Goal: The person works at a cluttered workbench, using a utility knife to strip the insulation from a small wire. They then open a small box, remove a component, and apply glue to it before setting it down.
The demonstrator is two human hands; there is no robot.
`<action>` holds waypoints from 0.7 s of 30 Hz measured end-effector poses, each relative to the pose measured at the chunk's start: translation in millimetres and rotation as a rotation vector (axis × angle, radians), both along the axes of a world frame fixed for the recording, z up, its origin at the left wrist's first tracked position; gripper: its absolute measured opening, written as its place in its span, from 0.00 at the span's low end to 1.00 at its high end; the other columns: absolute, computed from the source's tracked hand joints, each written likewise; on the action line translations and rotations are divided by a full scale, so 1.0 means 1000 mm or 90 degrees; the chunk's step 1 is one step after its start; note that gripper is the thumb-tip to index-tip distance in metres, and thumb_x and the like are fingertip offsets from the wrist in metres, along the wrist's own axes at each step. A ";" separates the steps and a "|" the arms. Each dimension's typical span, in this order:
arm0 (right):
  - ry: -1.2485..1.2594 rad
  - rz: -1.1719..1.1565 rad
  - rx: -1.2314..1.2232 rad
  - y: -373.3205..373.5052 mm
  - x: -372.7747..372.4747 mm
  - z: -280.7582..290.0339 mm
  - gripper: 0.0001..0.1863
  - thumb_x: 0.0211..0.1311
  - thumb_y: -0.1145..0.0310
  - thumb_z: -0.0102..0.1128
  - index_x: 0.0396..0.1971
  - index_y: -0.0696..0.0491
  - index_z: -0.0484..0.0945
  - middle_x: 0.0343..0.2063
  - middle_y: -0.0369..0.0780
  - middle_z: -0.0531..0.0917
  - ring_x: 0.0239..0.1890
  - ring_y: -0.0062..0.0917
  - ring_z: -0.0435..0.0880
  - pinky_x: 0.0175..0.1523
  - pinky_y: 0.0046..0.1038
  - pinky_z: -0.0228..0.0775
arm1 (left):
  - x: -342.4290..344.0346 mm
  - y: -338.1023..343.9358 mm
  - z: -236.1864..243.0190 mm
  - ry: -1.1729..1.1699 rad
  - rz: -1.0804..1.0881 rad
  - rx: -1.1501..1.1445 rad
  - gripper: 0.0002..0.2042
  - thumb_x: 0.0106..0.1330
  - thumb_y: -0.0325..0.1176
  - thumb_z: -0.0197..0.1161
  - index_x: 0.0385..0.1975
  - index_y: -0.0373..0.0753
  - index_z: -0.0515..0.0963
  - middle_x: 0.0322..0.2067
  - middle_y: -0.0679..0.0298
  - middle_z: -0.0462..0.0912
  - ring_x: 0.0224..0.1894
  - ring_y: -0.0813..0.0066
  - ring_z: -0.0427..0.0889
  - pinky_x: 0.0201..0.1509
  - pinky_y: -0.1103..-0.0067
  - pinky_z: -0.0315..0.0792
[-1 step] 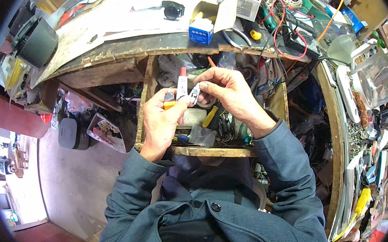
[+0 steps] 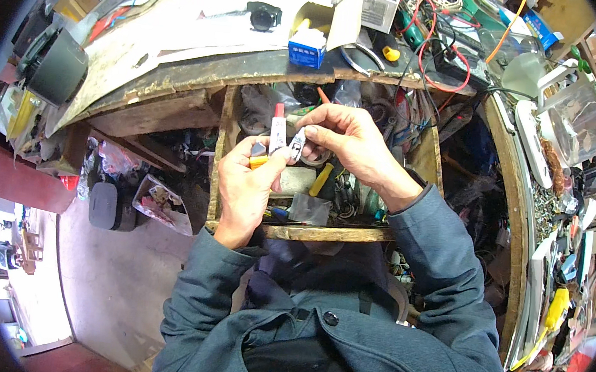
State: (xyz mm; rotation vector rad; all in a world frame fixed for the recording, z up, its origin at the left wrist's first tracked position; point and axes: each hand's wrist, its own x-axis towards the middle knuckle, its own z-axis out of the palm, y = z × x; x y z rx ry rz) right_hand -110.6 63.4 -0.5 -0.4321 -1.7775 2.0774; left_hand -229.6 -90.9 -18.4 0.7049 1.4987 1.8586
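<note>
- Beyond the fingers, the table (image 2: 174, 56) carries pale sheets (image 2: 213, 24), a blue box (image 2: 306, 54) and a round black object (image 2: 264, 18).
- Below the fingers, an open wooden drawer (image 2: 228, 122) holds a jumble, a yellow handle (image 2: 322, 180) among it.
- Well left of the fingers, a dark case (image 2: 106, 205) and an open carton (image 2: 163, 205) stand by the pale floor (image 2: 117, 276).
- The left hand (image 2: 242, 181) closes its fingers on a red-capped tube (image 2: 278, 130), with an orange piece (image 2: 259, 161) at its grip.
- The right hand (image 2: 362, 149) pinches a small white tube (image 2: 297, 144), its lower end by the left thumb.
- The drawer's walls flank the fingers; its front rim (image 2: 329, 235) runs nearer the body.
- Between the wrists, open air lies above the jumble.
</note>
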 end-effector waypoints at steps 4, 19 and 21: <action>-0.037 -0.001 0.015 0.004 0.002 -0.003 0.10 0.70 0.72 0.64 0.46 0.60 0.82 0.32 0.36 0.86 0.32 0.14 0.84 0.37 0.17 0.78 | -0.002 0.001 -0.001 0.004 -0.010 -0.008 0.06 0.68 0.27 0.68 0.40 0.32 0.82 0.28 0.65 0.85 0.19 0.87 0.72 0.24 0.86 0.65; -0.017 0.026 -0.127 0.009 0.002 -0.006 0.13 0.69 0.74 0.63 0.50 0.61 0.80 0.35 0.39 0.86 0.33 0.17 0.86 0.38 0.20 0.83 | -0.007 -0.001 -0.008 -0.136 -0.069 0.075 0.11 0.74 0.33 0.60 0.43 0.30 0.81 0.30 0.60 0.86 0.20 0.77 0.77 0.24 0.81 0.71; -0.016 0.031 -0.134 0.009 0.002 -0.005 0.12 0.70 0.74 0.62 0.50 0.61 0.80 0.35 0.39 0.86 0.32 0.17 0.85 0.37 0.20 0.83 | -0.007 -0.002 -0.007 -0.139 -0.071 0.080 0.10 0.74 0.33 0.60 0.43 0.31 0.81 0.31 0.59 0.86 0.20 0.77 0.77 0.24 0.81 0.71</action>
